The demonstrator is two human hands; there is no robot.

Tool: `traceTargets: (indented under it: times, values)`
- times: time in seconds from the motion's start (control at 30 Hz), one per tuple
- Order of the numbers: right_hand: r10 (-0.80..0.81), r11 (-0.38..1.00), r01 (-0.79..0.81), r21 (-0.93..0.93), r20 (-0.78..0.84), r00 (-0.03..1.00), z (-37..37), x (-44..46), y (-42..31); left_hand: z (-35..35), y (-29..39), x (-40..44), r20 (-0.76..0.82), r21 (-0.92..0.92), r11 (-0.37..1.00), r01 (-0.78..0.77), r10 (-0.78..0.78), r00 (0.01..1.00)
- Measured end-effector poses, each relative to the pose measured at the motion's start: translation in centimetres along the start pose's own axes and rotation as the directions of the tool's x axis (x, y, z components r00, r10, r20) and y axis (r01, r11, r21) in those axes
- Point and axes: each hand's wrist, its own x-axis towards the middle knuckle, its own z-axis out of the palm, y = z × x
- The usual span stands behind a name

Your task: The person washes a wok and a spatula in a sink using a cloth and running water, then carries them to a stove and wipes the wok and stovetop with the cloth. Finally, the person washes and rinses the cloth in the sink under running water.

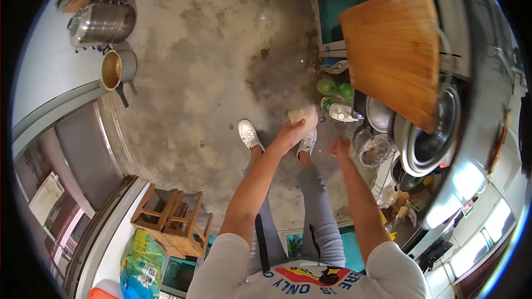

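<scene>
My left hand is wrapped round a crumpled beige cloth, held over the floor above my right shoe. To the right, my right hand has its fingers curled; they are small and blurred, and anything inside them cannot be made out. It is nearest to a clear plastic bag and a white bottle. A large wooden board stands tilted at the counter's edge, beside a metal basin. Neither hand touches the board.
A steel pot and a saucepan are at the upper left. Wooden stools stand at the lower left, near a green bag. Green round items lie on the floor below the board. The concrete floor has dark stains.
</scene>
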Motion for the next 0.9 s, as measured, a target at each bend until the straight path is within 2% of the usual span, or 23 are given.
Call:
traceTargets:
  times: [0.03, 0.13, 0.23, 0.33, 0.43, 0.53, 0.6, 0.7, 0.8, 0.9]
  values:
    - [0.012, 1.0, -0.012, -0.006, -0.07, 0.997, 0.8, 2.0, -1.0, -0.3, -0.7, 2.2, -0.036, 0.081, 0.996, -0.031, 0.034, 0.999]
    - [-0.077, 0.995, 0.066, -0.078, -0.135, 0.988, 2.0, 7.6, -2.0, -1.7, -4.2, 8.7, 0.09, 0.092, 0.995, 0.024, -0.032, 0.995]
    - [-0.051, 0.995, 0.036, -0.088, -0.172, 0.984, 2.4, 10.3, -2.9, -0.8, -8.1, 14.0, 0.085, 0.04, 0.996, 0.077, -0.081, 0.993]
    - [-0.143, 0.978, 0.114, -0.176, -0.166, 0.976, 2.2, 12.0, -2.5, 0.9, -9.6, 16.9, 0.098, -0.046, 0.981, 0.188, -0.183, 0.978]
    - [-0.184, 0.967, 0.141, -0.212, -0.201, 0.962, 2.0, 12.7, -2.1, 2.0, -11.1, 19.0, 0.208, -0.175, 0.974, 0.147, -0.109, 0.972]
    - [-0.216, 0.957, 0.169, -0.234, -0.192, 0.957, 1.7, 13.0, -2.2, 2.7, -11.9, 20.7, 0.211, -0.106, 0.971, 0.217, -0.191, 0.959]
    - [-0.213, 0.947, 0.156, -0.282, -0.184, 0.96, 1.6, 13.4, -2.2, 2.9, -12.2, 20.9, 0.235, -0.137, 0.969, 0.207, -0.172, 0.957]
    - [-0.219, 0.967, 0.182, -0.178, -0.213, 0.952, 1.8, 14.1, -1.6, 3.2, -11.9, 20.4, 0.229, -0.178, 0.964, 0.195, -0.152, 0.961]
    - [-0.306, 0.887, 0.234, -0.397, -0.127, 0.944, 1.3, 14.6, -1.5, 3.5, -11.6, 19.8, 0.214, -0.265, 0.942, 0.206, -0.151, 0.965]
    - [-0.196, 0.949, 0.17, -0.266, -0.077, 0.977, 0.9, 14.2, -1.5, 3.2, -12.4, 19.5, 0.163, -0.304, 0.936, 0.18, -0.135, 0.977]
